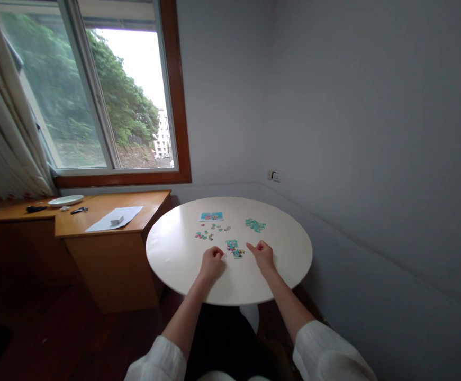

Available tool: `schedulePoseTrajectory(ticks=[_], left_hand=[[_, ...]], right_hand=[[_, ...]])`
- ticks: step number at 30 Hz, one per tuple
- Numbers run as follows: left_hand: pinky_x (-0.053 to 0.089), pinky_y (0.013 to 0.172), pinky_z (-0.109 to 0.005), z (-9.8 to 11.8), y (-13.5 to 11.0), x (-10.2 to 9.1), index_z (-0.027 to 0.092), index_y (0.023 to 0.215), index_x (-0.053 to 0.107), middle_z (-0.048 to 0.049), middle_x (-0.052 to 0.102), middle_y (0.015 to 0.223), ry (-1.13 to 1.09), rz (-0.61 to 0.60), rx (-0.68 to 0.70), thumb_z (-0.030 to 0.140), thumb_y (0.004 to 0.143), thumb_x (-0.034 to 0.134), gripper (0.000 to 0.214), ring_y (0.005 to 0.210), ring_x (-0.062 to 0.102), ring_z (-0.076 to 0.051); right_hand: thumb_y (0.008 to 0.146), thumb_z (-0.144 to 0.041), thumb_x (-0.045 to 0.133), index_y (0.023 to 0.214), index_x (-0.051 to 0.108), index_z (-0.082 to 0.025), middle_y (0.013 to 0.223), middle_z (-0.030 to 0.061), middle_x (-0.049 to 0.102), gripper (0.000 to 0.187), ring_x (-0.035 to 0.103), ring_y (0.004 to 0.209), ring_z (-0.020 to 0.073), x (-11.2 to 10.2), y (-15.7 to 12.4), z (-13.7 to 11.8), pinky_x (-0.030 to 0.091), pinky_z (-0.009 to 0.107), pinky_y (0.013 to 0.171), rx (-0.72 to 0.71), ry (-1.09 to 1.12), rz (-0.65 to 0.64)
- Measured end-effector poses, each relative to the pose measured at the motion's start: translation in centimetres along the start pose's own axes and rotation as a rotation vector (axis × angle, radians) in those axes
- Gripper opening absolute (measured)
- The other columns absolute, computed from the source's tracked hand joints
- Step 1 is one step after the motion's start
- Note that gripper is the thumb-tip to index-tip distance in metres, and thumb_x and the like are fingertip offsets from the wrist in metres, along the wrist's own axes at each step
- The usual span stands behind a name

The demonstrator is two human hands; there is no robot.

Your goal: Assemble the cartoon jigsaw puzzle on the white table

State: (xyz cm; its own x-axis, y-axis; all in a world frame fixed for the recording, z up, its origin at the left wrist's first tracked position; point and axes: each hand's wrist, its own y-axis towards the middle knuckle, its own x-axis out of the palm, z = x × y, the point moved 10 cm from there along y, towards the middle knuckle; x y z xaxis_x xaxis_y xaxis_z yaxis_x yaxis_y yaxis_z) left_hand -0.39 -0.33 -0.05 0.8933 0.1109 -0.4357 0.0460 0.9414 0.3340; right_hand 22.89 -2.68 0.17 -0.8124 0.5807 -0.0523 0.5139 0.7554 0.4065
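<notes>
A round white table carries jigsaw puzzle parts. A small joined cluster of pieces lies between my hands. My left hand rests on the table just left of it, fingers curled shut; what it holds, if anything, is too small to make out. My right hand rests right of the cluster, index finger stretched toward it, the other fingers curled. Loose pieces are scattered farther back. A teal joined patch lies at the back right. A small reference picture lies at the far side.
A wooden desk stands left of the table under a window, bearing a white plate, a sheet of paper and small dark items. Grey walls close off the right side and back, with a socket low on the wall.
</notes>
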Motion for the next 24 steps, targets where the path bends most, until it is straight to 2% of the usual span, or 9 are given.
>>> schedulePoseTrajectory(ticks=[10,16,21,24], left_hand=[[0.035,0.056,-0.023,0.15,-0.13,-0.1,0.014,0.06,0.058,-0.0011,0.057,0.057,-0.028,0.006,-0.02,0.006,0.063,0.04,0.019,0.057,0.05,-0.012],[0.034,0.055,-0.022,-0.03,-0.03,-0.02,0.014,0.058,0.057,-0.0011,0.056,0.056,-0.046,0.018,-0.008,0.006,0.063,0.04,0.019,0.056,0.048,-0.012],[0.033,0.054,-0.023,-0.26,0.04,0.01,0.014,0.058,0.057,-0.0011,0.055,0.055,-0.057,0.018,-0.009,0.007,0.062,0.04,0.019,0.056,0.048,-0.012],[0.033,0.054,-0.023,-0.32,0.06,0.03,0.014,0.058,0.057,-0.0007,0.055,0.055,-0.055,0.018,-0.005,0.007,0.062,0.041,0.019,0.056,0.048,-0.012]], right_hand=[[0.05,-0.056,0.066,0.044,0.028,-0.022,0.042,-0.0087,0.028,0.051,0.025,0.044,0.0068,0.38,0.09,0.06,0.024,0.023,0.044,-0.026,-0.058,-0.02],[0.052,-0.053,0.066,0.045,0.027,-0.022,0.043,-0.0088,0.027,0.05,0.024,0.045,0.0068,0.46,0.09,-0.1,0.023,0.023,0.045,-0.039,-0.033,-0.037],[0.059,-0.052,0.062,0.048,0.022,-0.022,0.045,-0.0092,0.02,0.051,0.02,0.045,0.0068,0.13,-0.01,-0.05,0.021,0.023,0.045,0.001,0.042,-0.013],[0.067,-0.054,0.051,0.048,0.026,-0.022,0.045,-0.008,0.026,0.045,0.025,0.045,0.008,0.25,0.09,0.05,0.024,0.024,0.046,0.025,0.073,-0.021]])
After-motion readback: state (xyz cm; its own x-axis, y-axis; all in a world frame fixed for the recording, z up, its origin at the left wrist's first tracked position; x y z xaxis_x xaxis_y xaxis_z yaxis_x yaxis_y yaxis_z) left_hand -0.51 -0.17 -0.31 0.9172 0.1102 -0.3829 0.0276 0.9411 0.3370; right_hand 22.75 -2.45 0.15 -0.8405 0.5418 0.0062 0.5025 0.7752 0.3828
